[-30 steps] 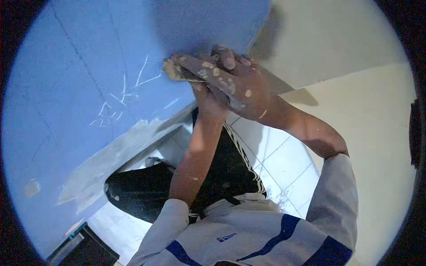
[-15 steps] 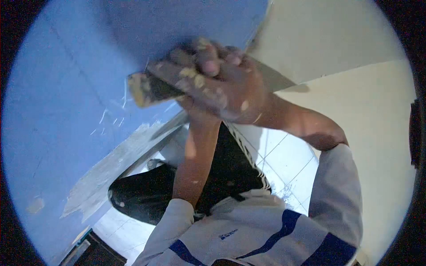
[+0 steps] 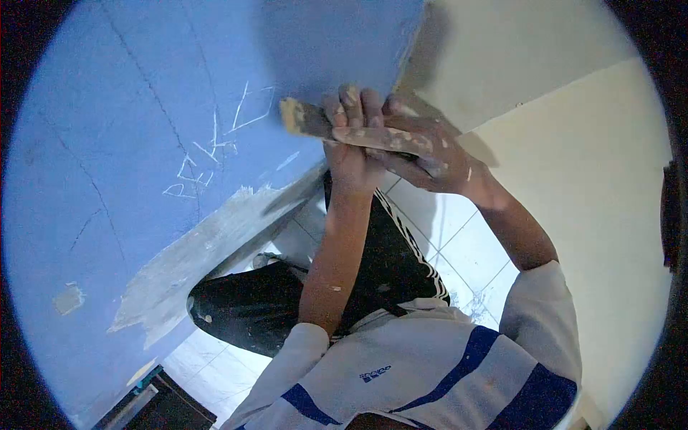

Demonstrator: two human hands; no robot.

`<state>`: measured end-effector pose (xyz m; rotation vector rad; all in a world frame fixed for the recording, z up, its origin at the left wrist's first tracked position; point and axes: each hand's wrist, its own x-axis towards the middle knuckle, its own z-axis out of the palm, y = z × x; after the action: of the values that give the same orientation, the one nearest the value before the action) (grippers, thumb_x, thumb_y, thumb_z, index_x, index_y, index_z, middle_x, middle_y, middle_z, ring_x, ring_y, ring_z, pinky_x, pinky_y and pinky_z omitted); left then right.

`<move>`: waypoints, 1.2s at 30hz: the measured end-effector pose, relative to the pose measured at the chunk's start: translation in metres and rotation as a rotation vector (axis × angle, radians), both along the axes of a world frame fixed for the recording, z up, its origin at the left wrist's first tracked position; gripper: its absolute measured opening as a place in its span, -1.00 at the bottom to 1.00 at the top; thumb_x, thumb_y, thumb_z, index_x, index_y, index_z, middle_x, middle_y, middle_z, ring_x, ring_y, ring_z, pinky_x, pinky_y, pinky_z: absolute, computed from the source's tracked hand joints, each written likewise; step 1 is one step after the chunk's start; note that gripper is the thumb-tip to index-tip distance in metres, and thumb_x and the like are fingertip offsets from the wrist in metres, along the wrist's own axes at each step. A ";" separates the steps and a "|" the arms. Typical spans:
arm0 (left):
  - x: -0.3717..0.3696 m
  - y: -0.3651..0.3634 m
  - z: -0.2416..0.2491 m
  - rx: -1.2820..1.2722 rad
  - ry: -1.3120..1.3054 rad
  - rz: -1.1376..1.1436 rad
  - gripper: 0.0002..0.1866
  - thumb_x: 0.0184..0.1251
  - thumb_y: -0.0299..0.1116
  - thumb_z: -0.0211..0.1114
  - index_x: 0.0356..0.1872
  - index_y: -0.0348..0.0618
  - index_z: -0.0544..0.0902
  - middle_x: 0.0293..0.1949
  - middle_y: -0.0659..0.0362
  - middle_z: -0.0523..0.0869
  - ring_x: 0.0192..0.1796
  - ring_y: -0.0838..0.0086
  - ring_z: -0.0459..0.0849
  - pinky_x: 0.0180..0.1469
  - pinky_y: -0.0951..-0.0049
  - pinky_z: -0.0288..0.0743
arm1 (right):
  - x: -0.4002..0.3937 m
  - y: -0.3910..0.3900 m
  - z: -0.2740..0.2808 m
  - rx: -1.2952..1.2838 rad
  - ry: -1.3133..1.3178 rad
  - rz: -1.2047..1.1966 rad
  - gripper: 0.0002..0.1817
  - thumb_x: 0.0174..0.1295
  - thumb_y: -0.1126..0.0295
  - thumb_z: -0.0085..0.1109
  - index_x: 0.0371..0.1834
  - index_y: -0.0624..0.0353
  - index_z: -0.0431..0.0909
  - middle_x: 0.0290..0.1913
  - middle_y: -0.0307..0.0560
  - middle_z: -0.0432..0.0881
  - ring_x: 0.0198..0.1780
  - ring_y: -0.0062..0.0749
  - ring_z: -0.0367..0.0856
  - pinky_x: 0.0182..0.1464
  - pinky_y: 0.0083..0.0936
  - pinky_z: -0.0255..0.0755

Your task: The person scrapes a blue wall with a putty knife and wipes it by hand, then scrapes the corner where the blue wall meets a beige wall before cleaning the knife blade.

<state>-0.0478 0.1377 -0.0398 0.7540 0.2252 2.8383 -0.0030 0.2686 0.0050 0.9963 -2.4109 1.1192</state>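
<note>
While both hands, left (image 3: 352, 143) and right (image 3: 423, 154), clench the scraper (image 3: 304, 119), its blade meets the blue wall (image 3: 143, 143).

Single head view, looking down, close on blue wall (image 3: 107, 143).

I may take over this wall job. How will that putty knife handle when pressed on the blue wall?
The putty knife blade looks thin, so it probably flexes under pressure. Filler smears coat the left hand and right hand, so the grip may be slippery.
</note>
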 end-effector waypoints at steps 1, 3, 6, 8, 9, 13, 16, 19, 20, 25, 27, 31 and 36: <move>-0.003 0.001 -0.002 0.026 0.055 -0.022 -0.81 0.45 -0.07 0.01 -0.16 0.19 0.53 -0.18 0.34 0.56 -0.05 0.41 0.51 0.23 -0.11 0.21 | -0.006 0.003 -0.008 0.026 0.043 -0.016 -0.56 0.13 0.25 0.31 0.10 0.05 0.53 0.01 0.04 0.61 -0.06 0.01 0.62 -0.07 -0.17 0.53; -0.002 -0.002 0.001 -0.027 -0.072 0.001 -0.82 0.44 -0.07 0.03 -0.17 0.17 0.53 -0.17 0.34 0.58 -0.05 0.44 0.51 0.24 -0.07 0.23 | -0.012 0.005 -0.011 0.072 0.022 -0.028 -0.55 0.13 0.22 0.31 0.10 0.02 0.53 0.00 0.04 0.61 -0.03 0.00 0.61 -0.03 -0.17 0.52; 0.011 -0.002 0.013 -0.103 -0.538 0.011 -0.84 0.33 -0.09 0.23 -0.30 0.14 0.51 -0.23 0.40 0.57 -0.15 0.56 0.49 0.22 0.14 0.33 | -0.019 0.011 -0.008 0.115 -0.096 -0.030 -0.56 0.13 0.20 0.31 0.10 -0.01 0.54 0.00 0.03 0.62 0.02 -0.02 0.59 0.02 -0.16 0.50; 0.001 -0.004 -0.002 -0.059 -0.181 0.023 -0.79 0.43 -0.05 0.04 -0.10 0.19 0.53 0.01 0.31 0.58 0.03 0.44 0.50 0.30 -0.03 0.22 | -0.023 0.014 -0.014 0.113 -0.091 -0.042 -0.57 0.14 0.20 0.30 0.09 -0.01 0.55 -0.01 0.03 0.62 0.03 -0.02 0.58 0.05 -0.16 0.49; -0.004 -0.003 -0.004 -0.042 -0.059 0.027 -0.75 0.45 -0.03 -0.01 -0.04 0.21 0.53 0.07 0.28 0.58 0.09 0.41 0.49 0.32 -0.08 0.19 | -0.024 0.015 -0.012 0.113 -0.069 -0.034 -0.57 0.13 0.19 0.31 0.09 -0.01 0.56 -0.01 0.03 0.62 0.03 -0.02 0.58 0.06 -0.15 0.48; -0.017 0.001 -0.008 -0.017 0.174 0.052 -0.68 0.46 0.04 -0.06 0.05 0.27 0.54 0.17 0.27 0.57 0.18 0.35 0.48 0.36 -0.12 0.15 | -0.033 0.017 -0.002 0.029 0.065 0.012 -0.57 0.03 0.27 0.39 0.01 0.04 0.60 -0.19 0.04 0.65 -0.17 -0.01 0.63 -0.16 -0.22 0.51; -0.011 0.000 -0.005 -0.052 0.094 0.102 -0.67 0.45 0.05 -0.05 0.05 0.27 0.55 0.15 0.30 0.58 0.18 0.34 0.49 0.37 -0.12 0.15 | -0.039 0.016 0.010 -0.007 0.074 0.083 -0.58 -0.01 0.33 0.43 -0.02 0.08 0.62 -0.28 0.03 0.66 -0.28 -0.02 0.66 -0.28 -0.27 0.53; -0.008 0.000 -0.002 -0.049 -0.012 0.119 -0.68 0.45 0.05 -0.04 0.03 0.26 0.56 0.16 0.33 0.57 0.19 0.33 0.50 0.36 -0.14 0.16 | -0.043 0.021 0.009 0.055 0.023 0.083 -0.59 0.00 0.33 0.42 -0.03 0.10 0.62 -0.28 0.02 0.67 -0.28 -0.05 0.67 -0.28 -0.29 0.54; -0.007 0.001 -0.001 -0.041 -0.037 0.118 -0.68 0.45 0.04 -0.04 0.02 0.25 0.57 0.17 0.34 0.57 0.19 0.33 0.50 0.36 -0.14 0.16 | -0.044 0.023 0.007 0.084 0.005 0.063 -0.59 0.00 0.33 0.42 -0.03 0.10 0.62 -0.28 0.02 0.67 -0.28 -0.06 0.67 -0.28 -0.29 0.54; -0.008 0.004 0.003 -0.026 -0.011 0.116 -0.66 0.45 0.03 -0.02 0.07 0.25 0.57 0.19 0.36 0.56 0.23 0.32 0.48 0.38 -0.13 0.15 | -0.045 0.029 0.009 0.109 0.061 0.071 -0.56 0.08 0.21 0.36 0.07 -0.03 0.58 -0.11 -0.06 0.65 -0.07 -0.13 0.61 -0.07 -0.25 0.48; -0.007 0.003 0.003 0.025 -0.005 0.084 -0.65 0.45 0.03 -0.01 0.11 0.26 0.56 0.19 0.36 0.56 0.24 0.32 0.48 0.38 -0.12 0.15 | -0.044 0.029 0.005 0.118 0.019 0.072 -0.54 0.12 0.16 0.33 0.12 -0.11 0.56 -0.02 -0.10 0.64 0.04 -0.16 0.58 0.05 -0.22 0.45; -0.010 0.000 0.001 -0.079 0.075 0.184 -0.66 0.43 0.01 0.03 0.13 0.27 0.55 0.18 0.39 0.57 0.26 0.34 0.46 0.39 -0.08 0.15 | -0.041 0.023 -0.007 0.131 -0.096 0.055 -0.54 0.12 0.17 0.33 0.13 -0.10 0.56 0.00 -0.08 0.62 0.04 -0.13 0.57 0.11 -0.18 0.41; -0.005 0.003 0.005 -0.087 0.017 0.222 -0.69 0.41 -0.03 0.08 0.10 0.26 0.56 0.14 0.39 0.59 0.20 0.37 0.52 0.38 -0.05 0.15 | -0.046 0.021 -0.008 0.012 -0.117 0.127 -0.53 0.12 0.18 0.34 0.13 -0.09 0.56 -0.01 -0.01 0.62 0.04 -0.06 0.56 0.12 -0.17 0.42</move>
<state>-0.0530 0.1402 -0.0343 0.7801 0.4582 3.0055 -0.0487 0.2899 -0.0027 1.1313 -2.4780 1.2398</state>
